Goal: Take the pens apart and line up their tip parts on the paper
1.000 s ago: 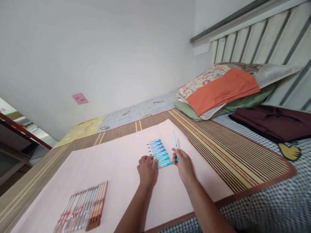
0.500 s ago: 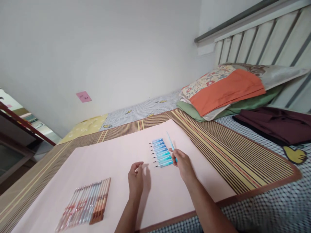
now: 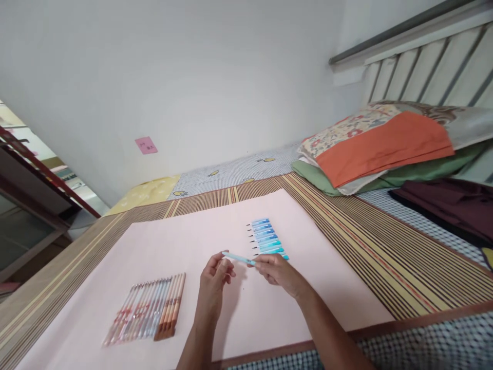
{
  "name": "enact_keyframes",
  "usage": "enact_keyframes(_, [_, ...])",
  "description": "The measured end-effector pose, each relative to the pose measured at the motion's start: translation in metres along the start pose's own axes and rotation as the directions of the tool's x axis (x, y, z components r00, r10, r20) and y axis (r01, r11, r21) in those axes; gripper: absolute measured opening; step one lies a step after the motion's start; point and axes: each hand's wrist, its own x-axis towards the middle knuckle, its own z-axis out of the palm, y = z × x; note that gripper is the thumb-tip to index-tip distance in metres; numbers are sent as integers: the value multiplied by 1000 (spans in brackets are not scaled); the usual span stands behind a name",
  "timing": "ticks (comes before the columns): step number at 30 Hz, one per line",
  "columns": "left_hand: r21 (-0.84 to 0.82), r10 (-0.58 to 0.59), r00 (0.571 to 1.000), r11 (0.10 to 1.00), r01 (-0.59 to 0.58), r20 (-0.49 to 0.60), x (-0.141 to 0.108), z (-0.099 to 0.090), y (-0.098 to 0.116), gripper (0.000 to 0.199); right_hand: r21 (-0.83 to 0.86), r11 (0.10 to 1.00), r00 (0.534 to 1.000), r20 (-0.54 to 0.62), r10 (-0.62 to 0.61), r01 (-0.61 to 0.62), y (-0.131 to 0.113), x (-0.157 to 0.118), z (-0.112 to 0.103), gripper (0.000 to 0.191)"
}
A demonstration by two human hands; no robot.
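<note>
Over the pink sheet [image 3: 215,231], as the head view gives it to me:

Item, pen [image 3: 239,258]: pale blue, slim, lifted off the sheet between the two hands, nearly level across my view. Its right end is in the right hand [image 3: 278,271], thumb and forefinger pinching it, the other fingers curled beneath. I judge it light and stiff, smooth enough to roll or slip in a loose pinch, and not fragile save perhaps at the point. The best hold, I would say, is around the barrel near the middle, clear of the point.

Item, left hand [image 3: 211,280]: fingers bent and a little parted, thumb near the forefinger, at the pen's left end. I cannot tell whether they press on it or merely meet it.

Item, blue pens [image 3: 265,235]: a row on the sheet just beyond the right hand, dark tips to the left, deep blue at the far end, turquoise at the near; the nearest is partly hidden by that hand.

Item, clear pens [image 3: 136,311]: laid side by side, left of the left hand and well apart from the blue row.

Item, brown pens [image 3: 169,306]: beside the clear ones, on their right.

Item, mat [image 3: 365,257]: striped, under the sheet.
</note>
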Motion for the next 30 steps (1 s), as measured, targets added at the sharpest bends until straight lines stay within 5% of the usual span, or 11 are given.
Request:
enact_keyframes(3, [-116,-49,999,992,50,17,2,-6,-6,36,-8,1000,1000,-28,9,-9,4,2,2,35])
enact_keyframes(7, [-181,-112,991,976,123,70,1,-11,-16,32,242,965,979,-198,-48,96,5,4,7,39])
enact_keyframes(11, [-164,-43,992,985,62,121,-2,-10,-21,27,354,926,973,-224,-54,133,9,11,15,44])
enact_keyframes(23, [292,67,998,954,-63,-3,-12,4,-28,20,-31,977,932,-296,-211,211,21,18,26,37])
enact_keyframes(30, [285,46,999,957,-51,24,-17,12,-29,43,-94,955,919,-257,-298,283,12,14,30,33])
